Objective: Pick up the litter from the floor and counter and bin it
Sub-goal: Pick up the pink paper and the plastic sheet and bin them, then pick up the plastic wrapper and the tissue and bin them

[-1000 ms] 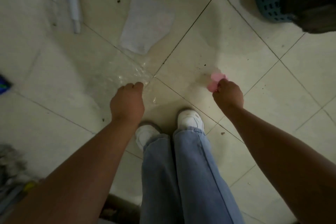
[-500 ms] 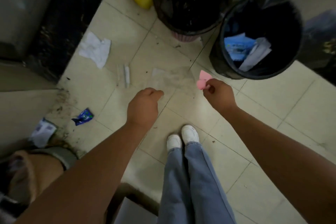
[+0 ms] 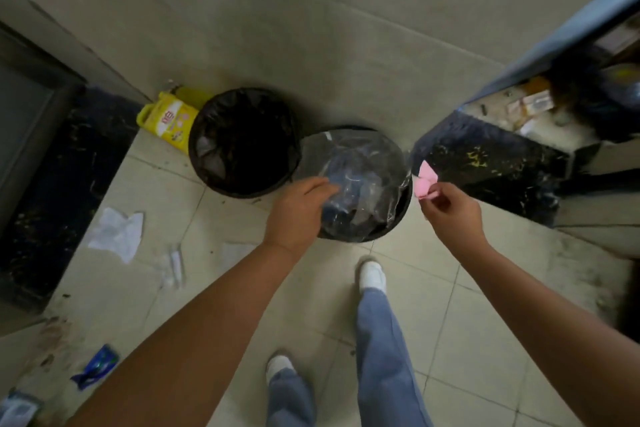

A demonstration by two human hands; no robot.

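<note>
My left hand (image 3: 296,215) pinches a sheet of clear plastic film (image 3: 363,177) and holds it spread over the mouth of the right black bin (image 3: 403,215). My right hand (image 3: 452,213) grips a crumpled pink paper (image 3: 426,180) just past that bin's right rim. A second black bin (image 3: 242,142) with a dark liner stands to the left. On the floor lie a crumpled white tissue (image 3: 117,234), a white wrapper (image 3: 175,267), a flat white paper (image 3: 235,251) and a blue wrapper (image 3: 97,366).
A yellow bag (image 3: 168,120) leans by the wall behind the left bin. Dark stone plinths (image 3: 491,166) flank the tiled floor on both sides. An open cabinet with clutter (image 3: 540,104) is at the upper right. My feet (image 3: 372,276) stand just short of the bins.
I stood up from the floor and stepped to the bins. Both hands rose with the plastic film and the pink paper; the film now hangs over the right bin.
</note>
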